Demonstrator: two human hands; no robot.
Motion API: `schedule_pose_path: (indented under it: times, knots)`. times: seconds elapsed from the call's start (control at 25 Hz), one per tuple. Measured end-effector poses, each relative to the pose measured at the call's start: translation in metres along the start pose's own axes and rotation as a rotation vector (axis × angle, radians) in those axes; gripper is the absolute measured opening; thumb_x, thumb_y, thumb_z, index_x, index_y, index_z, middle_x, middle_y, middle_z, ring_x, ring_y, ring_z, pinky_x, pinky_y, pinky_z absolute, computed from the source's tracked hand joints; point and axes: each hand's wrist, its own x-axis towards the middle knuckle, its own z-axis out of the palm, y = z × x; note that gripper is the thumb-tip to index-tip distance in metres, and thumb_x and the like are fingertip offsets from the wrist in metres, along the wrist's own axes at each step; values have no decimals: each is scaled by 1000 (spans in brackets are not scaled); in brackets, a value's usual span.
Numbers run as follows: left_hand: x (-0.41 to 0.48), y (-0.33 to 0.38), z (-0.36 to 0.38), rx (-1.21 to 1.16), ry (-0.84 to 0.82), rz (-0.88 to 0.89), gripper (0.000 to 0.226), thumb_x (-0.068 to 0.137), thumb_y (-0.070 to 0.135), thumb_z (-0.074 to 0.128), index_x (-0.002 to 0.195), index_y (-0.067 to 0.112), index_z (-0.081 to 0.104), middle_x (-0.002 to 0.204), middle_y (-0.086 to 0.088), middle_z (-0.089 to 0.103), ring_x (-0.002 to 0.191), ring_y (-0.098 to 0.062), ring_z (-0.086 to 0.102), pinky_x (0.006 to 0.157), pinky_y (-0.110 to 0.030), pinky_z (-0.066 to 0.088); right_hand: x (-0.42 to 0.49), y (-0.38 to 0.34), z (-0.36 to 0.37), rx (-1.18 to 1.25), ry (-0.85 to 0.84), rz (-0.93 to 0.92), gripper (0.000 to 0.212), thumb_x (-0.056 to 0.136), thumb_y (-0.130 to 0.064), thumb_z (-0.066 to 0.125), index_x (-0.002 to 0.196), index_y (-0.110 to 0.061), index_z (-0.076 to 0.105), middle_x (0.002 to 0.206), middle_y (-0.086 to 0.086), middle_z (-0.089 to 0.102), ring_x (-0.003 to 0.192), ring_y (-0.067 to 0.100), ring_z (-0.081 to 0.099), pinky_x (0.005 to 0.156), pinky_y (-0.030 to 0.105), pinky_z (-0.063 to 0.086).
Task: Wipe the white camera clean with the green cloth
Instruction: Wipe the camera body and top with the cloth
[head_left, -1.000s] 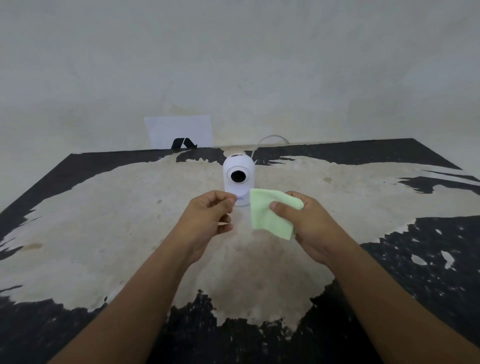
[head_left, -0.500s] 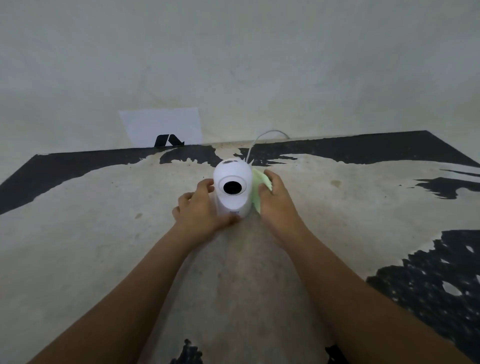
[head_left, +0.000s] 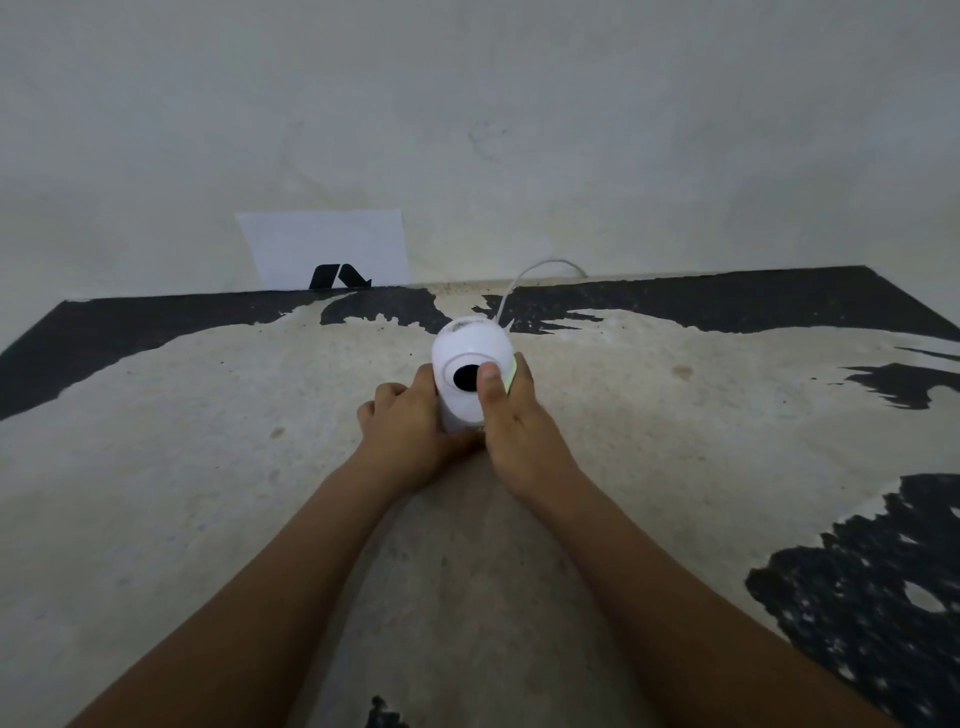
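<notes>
A: Logging position. Where is the white camera (head_left: 470, 379) sitting?

B: I am seeing it standing upright mid-surface (head_left: 208, 467), long axis vertical, lens facing me. My left hand (head_left: 410, 431) is wrapping its left flank and base, bracing it.

A: And the cloth?

B: My right hand (head_left: 511, 415) is pinching the green cloth (head_left: 509, 375) against the right flank, thumb lying beside the lens. Only a sliver is showing.

A: Change from half a second ago?

B: The thumb is now resting on the front face; previously it was off it.
</notes>
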Motion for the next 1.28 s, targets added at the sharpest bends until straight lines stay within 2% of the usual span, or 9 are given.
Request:
schedule_pose_path:
  times: [0.24, 0.36, 0.44, 0.6, 0.8, 0.92, 1.04, 1.12, 1.28]
  knots:
    - [5, 6, 1, 80, -54, -90, 100, 41, 80, 32, 129, 32, 26, 126, -4, 54, 114, -28, 40, 84, -40, 24, 13, -28, 1, -52, 82, -131, 85, 76, -75, 20, 148, -29, 16, 156, 2, 26, 141, 19, 25, 114, 41, 22]
    - [3, 4, 1, 45, -42, -53, 96, 47, 79, 45, 130, 32, 27, 122, -4, 55, 111, -26, 39, 81, -38, 21, 17, -21, 0, 35, 54, 18, 73, 87, -67, 25, 147, -25, 22, 148, 7, 41, 127, 24, 43, 97, 34, 35]
    - [1, 2, 1, 21, -29, -28, 94, 50, 77, 49, 130, 32, 28, 117, -5, 56, 108, -26, 40, 79, -37, 21, 11, -12, -1, 73, 9, 118, 67, 91, -62, 25, 144, -21, 28, 140, 10, 48, 113, 20, 49, 88, 29, 34]
    - [3, 2, 3, 20, -17, -36, 95, 44, 80, 41, 127, 34, 29, 113, -2, 56, 103, -24, 38, 78, -37, 21, -1, -12, 0, 111, 17, 100, 67, 91, -62, 22, 146, -24, 25, 141, 7, 47, 120, 19, 46, 92, 29, 32]
    - [7, 0, 4, 53, -49, -73, 98, 42, 80, 42, 126, 36, 24, 121, -3, 55, 109, -26, 39, 79, -38, 20, 7, -31, -2, 114, 62, -31, 69, 90, -62, 25, 149, -26, 17, 151, 2, 34, 134, 21, 36, 103, 31, 31]
    - [4, -1, 4, 39, -28, -35, 95, 44, 82, 42, 125, 35, 25, 114, -1, 56, 104, -25, 40, 78, -37, 21, 8, -23, -4, 155, 21, 62, 63, 94, -57, 27, 147, -24, 22, 146, 6, 42, 127, 21, 43, 98, 30, 34]
    - [3, 1, 2, 39, -26, -30, 89, 48, 76, 42, 123, 32, 29, 110, -3, 56, 103, -26, 39, 77, -37, 20, 1, -8, -2, 12, -55, 161, 68, 92, -62, 25, 148, -23, 20, 147, 9, 42, 132, 28, 39, 111, 43, 27]
    - [4, 3, 2, 58, -39, -55, 86, 46, 74, 37, 120, 31, 30, 110, -3, 56, 103, -27, 39, 77, -38, 21, -4, -9, 2, -19, -27, 101, 77, 86, -67, 26, 149, -22, 16, 150, 8, 37, 136, 29, 35, 113, 50, 23]
    - [6, 5, 4, 105, -79, -103, 91, 49, 76, 30, 127, 30, 25, 124, -6, 52, 112, -30, 39, 80, -42, 23, 0, -29, 4, -56, 60, -48, 90, 76, -72, 25, 150, -25, 6, 158, 3, 23, 142, 26, 24, 115, 51, 19]
